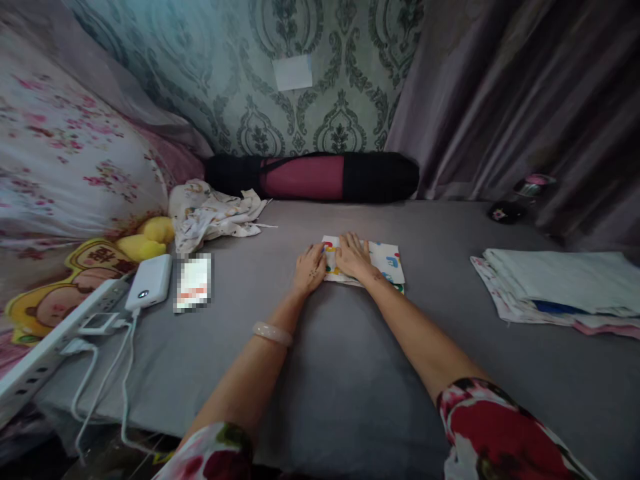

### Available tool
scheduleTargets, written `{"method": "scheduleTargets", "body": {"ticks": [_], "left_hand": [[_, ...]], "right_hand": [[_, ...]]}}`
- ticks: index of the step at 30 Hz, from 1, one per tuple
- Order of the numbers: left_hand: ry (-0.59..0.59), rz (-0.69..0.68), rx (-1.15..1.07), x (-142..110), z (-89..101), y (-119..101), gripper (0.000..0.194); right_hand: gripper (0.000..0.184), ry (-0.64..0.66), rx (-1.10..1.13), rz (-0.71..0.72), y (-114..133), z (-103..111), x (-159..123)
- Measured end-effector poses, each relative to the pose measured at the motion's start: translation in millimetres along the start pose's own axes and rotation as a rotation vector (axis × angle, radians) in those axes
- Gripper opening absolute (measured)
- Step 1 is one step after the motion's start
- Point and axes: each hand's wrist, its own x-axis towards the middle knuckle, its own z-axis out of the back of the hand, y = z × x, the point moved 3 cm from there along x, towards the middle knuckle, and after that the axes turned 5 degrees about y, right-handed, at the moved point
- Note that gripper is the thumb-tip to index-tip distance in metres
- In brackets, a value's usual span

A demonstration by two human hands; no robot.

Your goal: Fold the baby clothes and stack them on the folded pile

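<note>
A small folded white cloth (pixel 393 259) with a colourful print lies on the grey bed sheet, its layers showing at the near edge. My left hand (pixel 311 268) is at the cloth's left edge, fingers bent and closed on that edge; the thumb side is partly hidden. Across the cloth's middle lies my right hand (pixel 354 257), flat with fingers stretched forward, pressing on the top layer and holding nothing. A pale bangle (pixel 273 333) circles my left wrist.
On the right lies a stack of folded fabric (pixel 560 280), with a dark bottle (pixel 515 203) behind it. To the left are a crumpled cloth (pixel 215 213), a white power bank (pixel 150 281), a power strip (pixel 65 340) and cables. A black and red roll bag (pixel 310 177) lines the wall.
</note>
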Motion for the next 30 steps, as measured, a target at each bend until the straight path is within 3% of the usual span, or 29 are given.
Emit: {"method": "scheduleTargets", "body": {"ticks": [6,17,26,30], "left_hand": [[0.192,-0.037,0.266,-8,-1.1,-16,0.052],[0.172,-0.035,0.315,-6,-6.2,-11,0.052],[0.179,-0.029,0.294,-6,-6.4,-11,0.057],[0.184,-0.042,0.304,-7,-6.8,-11,0.066]], "right_hand": [[0.057,0.004,-0.066,-0.004,-14,-12,-5],[0.055,0.001,-0.004,-0.001,-15,-13,-6],[0.057,-0.027,-0.02,-0.107,-43,7,-29],[0.058,-0.016,-0.051,-0.129,-49,5,-36]]}}
